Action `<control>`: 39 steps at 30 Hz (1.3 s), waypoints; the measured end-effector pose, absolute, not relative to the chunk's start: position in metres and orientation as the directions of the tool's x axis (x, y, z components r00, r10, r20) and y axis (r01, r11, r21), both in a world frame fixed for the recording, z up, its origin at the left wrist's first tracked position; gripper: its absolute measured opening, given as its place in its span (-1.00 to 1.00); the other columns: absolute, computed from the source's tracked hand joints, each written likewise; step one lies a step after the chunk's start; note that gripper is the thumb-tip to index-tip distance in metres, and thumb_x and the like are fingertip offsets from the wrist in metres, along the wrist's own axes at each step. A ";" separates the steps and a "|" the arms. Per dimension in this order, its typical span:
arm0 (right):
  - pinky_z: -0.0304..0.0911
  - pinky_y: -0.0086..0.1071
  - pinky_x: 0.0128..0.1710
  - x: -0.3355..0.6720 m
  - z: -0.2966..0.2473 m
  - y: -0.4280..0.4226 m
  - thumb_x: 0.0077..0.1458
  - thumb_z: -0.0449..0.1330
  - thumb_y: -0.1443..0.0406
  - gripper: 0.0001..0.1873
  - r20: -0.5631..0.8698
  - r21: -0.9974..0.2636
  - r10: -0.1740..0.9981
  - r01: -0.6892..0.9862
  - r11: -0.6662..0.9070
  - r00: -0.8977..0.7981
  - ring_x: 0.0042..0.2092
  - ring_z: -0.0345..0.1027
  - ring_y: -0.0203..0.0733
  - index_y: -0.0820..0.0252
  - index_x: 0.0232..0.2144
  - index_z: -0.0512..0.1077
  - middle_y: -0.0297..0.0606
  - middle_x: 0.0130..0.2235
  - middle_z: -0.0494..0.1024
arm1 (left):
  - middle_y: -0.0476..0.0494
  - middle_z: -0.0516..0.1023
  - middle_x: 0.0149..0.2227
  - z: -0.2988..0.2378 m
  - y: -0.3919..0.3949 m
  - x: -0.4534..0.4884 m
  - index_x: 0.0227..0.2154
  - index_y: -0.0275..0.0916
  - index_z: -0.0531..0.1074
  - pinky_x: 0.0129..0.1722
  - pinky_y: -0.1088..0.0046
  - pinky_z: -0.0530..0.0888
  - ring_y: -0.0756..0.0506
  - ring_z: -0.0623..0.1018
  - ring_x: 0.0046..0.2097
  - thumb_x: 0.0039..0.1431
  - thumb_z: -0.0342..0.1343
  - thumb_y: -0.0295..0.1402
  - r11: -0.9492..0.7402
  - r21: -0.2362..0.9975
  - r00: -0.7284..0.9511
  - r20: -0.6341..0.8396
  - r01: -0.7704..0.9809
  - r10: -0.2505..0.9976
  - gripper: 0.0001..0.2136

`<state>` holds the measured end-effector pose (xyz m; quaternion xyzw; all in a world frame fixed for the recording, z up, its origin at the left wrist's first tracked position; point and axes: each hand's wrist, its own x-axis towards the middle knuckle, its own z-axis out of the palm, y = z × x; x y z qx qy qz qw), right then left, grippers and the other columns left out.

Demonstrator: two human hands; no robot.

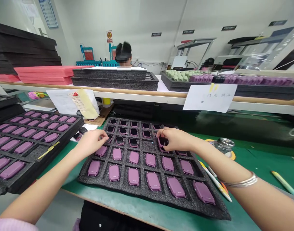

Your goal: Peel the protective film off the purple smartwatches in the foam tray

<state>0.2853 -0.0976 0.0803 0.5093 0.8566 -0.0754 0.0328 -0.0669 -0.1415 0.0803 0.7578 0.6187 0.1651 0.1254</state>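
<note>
A black foam tray (pixel 147 189) lies on the green bench in front of me, its pockets filled with purple watch bodies. The near rows lie back up; the far rows (pixel 134 132) show dark screens. My right hand (pixel 174 138) pinches one purple watch body (pixel 162 143) at a pocket in the third row, tilted on edge. My left hand (pixel 90 142) hovers over the tray's left side, its fingers curled at a watch body (pixel 108 138) by the fingertips. Whether it grips that piece is unclear.
A second foam tray of purple bodies (pixel 24 141) sits at the left. Pens (pixel 215 181) and a small metal jar (pixel 224 145) lie at the right. A shelf above holds stacked black and pink foam trays (pixel 44 74). Two people sit behind it.
</note>
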 end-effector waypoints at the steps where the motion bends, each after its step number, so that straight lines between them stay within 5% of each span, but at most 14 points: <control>1: 0.36 -0.29 -0.13 0.289 0.079 -0.099 -0.16 0.29 0.38 -0.48 -0.154 -0.093 0.863 0.877 0.472 -0.481 -0.07 0.50 0.03 0.20 -0.05 0.48 -0.13 -0.11 0.61 | -0.16 0.64 -0.28 0.078 -0.138 -0.060 -0.29 -0.20 0.56 -0.22 0.37 0.39 -0.22 0.58 -0.22 0.22 0.03 -0.18 -0.235 0.420 0.222 0.080 0.877 0.972 -0.74; 5: 0.37 -0.21 -0.07 0.286 0.071 -0.103 -0.03 0.33 0.31 -0.56 -0.208 -0.073 0.855 0.880 0.470 -0.474 -0.07 0.49 -0.05 0.21 -0.04 0.48 -0.16 -0.08 0.61 | -0.11 0.66 -0.16 0.063 -0.122 -0.021 -0.19 -0.19 0.58 -0.14 0.43 0.43 -0.14 0.60 -0.17 0.23 0.06 -0.20 -0.350 0.522 0.390 0.035 0.778 0.920 -0.74; 9: 0.36 -0.15 -0.07 0.284 0.071 -0.105 0.11 0.30 0.18 -0.64 -0.198 -0.053 0.864 0.885 0.462 -0.463 -0.12 0.47 -0.11 0.22 -0.07 0.46 -0.19 -0.14 0.58 | -0.29 0.62 -0.09 0.047 -0.106 0.016 -0.09 -0.28 0.55 -0.01 0.27 0.40 -0.27 0.57 -0.06 0.17 0.16 -0.21 -0.394 0.544 0.447 0.038 0.741 0.894 -0.68; 13: 0.33 -0.29 -0.17 0.304 0.082 -0.103 -0.01 0.32 0.20 -0.54 -0.159 -0.067 0.892 0.906 0.418 -0.423 -0.18 0.49 -0.10 0.23 -0.04 0.45 -0.21 -0.19 0.60 | -0.42 0.55 -0.09 0.034 -0.095 0.027 -0.15 -0.37 0.53 0.02 0.10 0.37 -0.38 0.52 -0.03 0.08 0.26 -0.20 -0.372 0.587 0.416 0.065 0.719 0.907 -0.64; 18: 0.28 -0.34 -0.31 0.337 0.083 -0.102 -0.15 0.30 0.24 -0.51 -0.195 -0.060 0.916 0.936 0.346 -0.351 -0.22 0.51 -0.02 0.17 -0.08 0.48 -0.22 -0.24 0.62 | -0.21 0.52 -0.23 0.032 -0.098 0.028 -0.38 -0.26 0.48 -0.05 0.20 0.41 -0.25 0.50 -0.12 -0.03 0.35 -0.17 -0.313 0.739 0.388 0.076 0.596 0.918 -0.72; 23: 0.27 -0.38 -0.36 0.348 0.074 -0.109 -0.15 0.26 0.29 -0.43 -0.267 -0.077 0.900 0.938 0.338 -0.346 -0.27 0.50 -0.07 0.13 0.00 0.49 -0.27 -0.25 0.63 | -0.17 0.54 -0.17 0.056 -0.132 0.041 -0.33 -0.21 0.29 -0.31 0.42 0.44 -0.06 0.54 -0.27 0.24 0.07 -0.11 -0.161 0.936 0.409 0.020 0.313 0.912 -0.74; 26: 0.23 -0.38 -0.42 0.346 0.071 -0.113 -0.16 0.23 0.35 -0.39 -0.283 -0.044 0.901 0.943 0.329 -0.327 -0.32 0.50 -0.06 0.17 0.05 0.47 -0.25 -0.33 0.62 | -0.13 0.55 -0.27 0.074 -0.152 0.044 -0.35 -0.25 0.27 -0.58 0.61 0.19 0.14 0.33 -0.56 0.21 0.11 -0.18 0.034 0.994 0.471 -0.081 0.107 0.878 -0.76; 28: 0.26 -0.37 -0.37 0.342 0.070 -0.114 -0.16 0.22 0.38 -0.39 -0.274 -0.019 0.904 0.942 0.335 -0.327 -0.26 0.52 -0.04 0.20 0.04 0.47 -0.19 -0.27 0.63 | 0.00 0.47 -0.42 0.077 -0.159 0.043 -0.44 -0.27 0.28 -0.63 0.64 0.03 0.21 0.13 -0.63 0.10 0.21 -0.29 0.267 0.955 0.494 -0.172 -0.129 0.852 -0.77; 31: 0.26 -0.37 -0.30 0.336 0.069 -0.114 -0.20 0.21 0.46 -0.41 -0.248 0.021 0.906 0.933 0.358 -0.342 -0.15 0.53 0.00 0.22 -0.01 0.48 -0.12 -0.17 0.64 | 0.13 0.26 -0.62 0.068 -0.158 0.039 -0.49 -0.27 0.31 -0.66 0.62 -0.01 0.18 0.07 -0.67 0.11 0.14 -0.30 0.417 0.877 0.514 -0.250 -0.240 0.821 -0.82; 35: 0.17 -0.36 -0.45 0.322 0.078 -0.115 -0.25 0.22 0.50 -0.52 -0.197 0.084 0.921 0.930 0.357 -0.335 -0.31 0.55 0.07 0.23 -0.16 0.52 -0.15 -0.39 0.62 | 0.08 0.32 -0.64 0.052 -0.149 0.037 -0.38 -0.31 0.42 -0.59 0.65 0.27 0.11 0.32 -0.62 0.21 0.08 -0.32 0.500 0.805 0.473 -0.322 -0.319 0.820 -0.85; 39: 0.25 -0.33 -0.39 0.285 0.098 -0.126 -0.05 0.24 0.38 -0.61 -0.042 0.039 0.923 0.922 0.385 -0.383 -0.30 0.57 0.06 0.24 -0.09 0.46 -0.15 -0.37 0.63 | -0.11 0.56 -0.41 0.050 -0.145 0.036 -0.42 -0.30 0.36 -0.28 0.55 0.54 0.02 0.60 -0.39 0.21 0.22 -0.24 0.535 0.741 0.420 -0.369 -0.405 0.829 -0.76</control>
